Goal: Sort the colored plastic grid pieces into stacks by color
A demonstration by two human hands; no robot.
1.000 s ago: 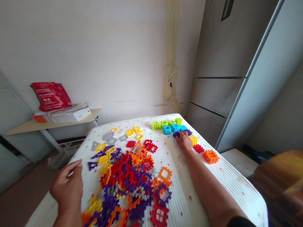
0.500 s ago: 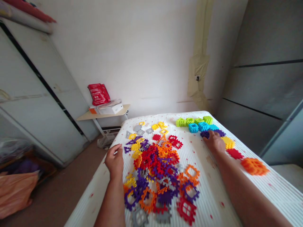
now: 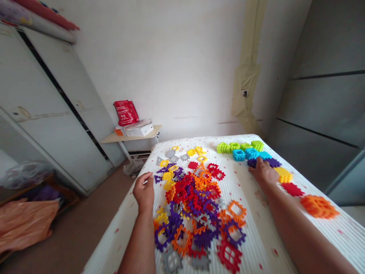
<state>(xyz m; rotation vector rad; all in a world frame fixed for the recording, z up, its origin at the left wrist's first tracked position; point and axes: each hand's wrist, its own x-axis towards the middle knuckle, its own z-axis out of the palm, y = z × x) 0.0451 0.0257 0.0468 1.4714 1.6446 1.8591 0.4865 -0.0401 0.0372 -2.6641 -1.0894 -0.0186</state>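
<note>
Our R hand (image 3: 265,173) is on the purple interlocking-tile stack (image 3: 273,162), approx 3–4 o'clock, hiding part of it; we can't tell if it's pinching. Our L hand (image 3: 145,192) curls at 7–8 o'clock, beside the mixed tile pile (image 3: 185,186) at 6; grip unclear. Overlaps there hide many tiles; bottom edge crops both forearms (image 3: 139,239).

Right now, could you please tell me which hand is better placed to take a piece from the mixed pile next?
Probably the left hand: it is beside the mixed pile and appears to hold nothing, while the right hand is at the purple pieces.
</note>
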